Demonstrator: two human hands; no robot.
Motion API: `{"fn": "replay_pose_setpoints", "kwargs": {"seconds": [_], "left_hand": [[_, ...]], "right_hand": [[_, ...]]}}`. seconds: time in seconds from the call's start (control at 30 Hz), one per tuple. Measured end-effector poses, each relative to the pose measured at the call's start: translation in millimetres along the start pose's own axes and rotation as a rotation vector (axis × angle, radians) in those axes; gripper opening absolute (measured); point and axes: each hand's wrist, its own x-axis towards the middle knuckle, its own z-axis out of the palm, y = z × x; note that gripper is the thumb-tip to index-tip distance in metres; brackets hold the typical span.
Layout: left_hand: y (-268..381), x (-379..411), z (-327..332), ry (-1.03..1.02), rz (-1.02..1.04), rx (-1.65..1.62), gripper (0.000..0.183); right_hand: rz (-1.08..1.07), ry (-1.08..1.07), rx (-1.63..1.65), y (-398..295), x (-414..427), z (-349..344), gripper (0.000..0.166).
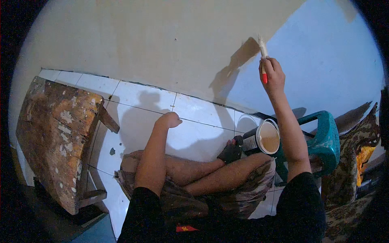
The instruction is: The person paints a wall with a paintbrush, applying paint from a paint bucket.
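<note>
My right hand (273, 74) grips a paintbrush (263, 50) by its handle, which has a red end. The pale bristles point up at the wall (146, 36), close to the border between its beige area and its bluish-white area. Whether the bristle tips touch the wall, I cannot tell. Above the floor tiles my left hand (169, 120) is curled into a loose fist, with nothing visible in it. A dark tub (250, 142) of tan paint (270, 139) stands tilted in view beside my crossed legs, below my right forearm.
On the left is a worn wooden bench (57, 130) spattered with paint. A green plastic stool (329, 136) stands right of the tub, with patterned cloth (343, 164) beyond it. White floor tiles (194, 133) run up to the wall's base.
</note>
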Motion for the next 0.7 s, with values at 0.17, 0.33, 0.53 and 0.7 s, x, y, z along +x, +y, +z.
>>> {"fn": "replay_pose_setpoints", "kwargs": {"seconds": [0.17,0.33,0.53,0.7], "left_hand": [[3,-5,-1,0.000,-0.002,0.006,0.037],[9,-14,-4,-0.027,0.014,0.066,0.040],[11,-11,1,-0.017,0.028,0.067,0.040],[5,-9,-4,-0.037,0.090,0.117,0.042]], "right_hand": [[-0.180,-0.284,-0.010,-13,-51,56,0.025],[-0.216,-0.413,0.087,-33,-113,79,0.021],[-0.278,-0.606,0.078,-4,-101,76,0.028],[-0.194,-0.184,-0.033,14,-8,27,0.031]]}}
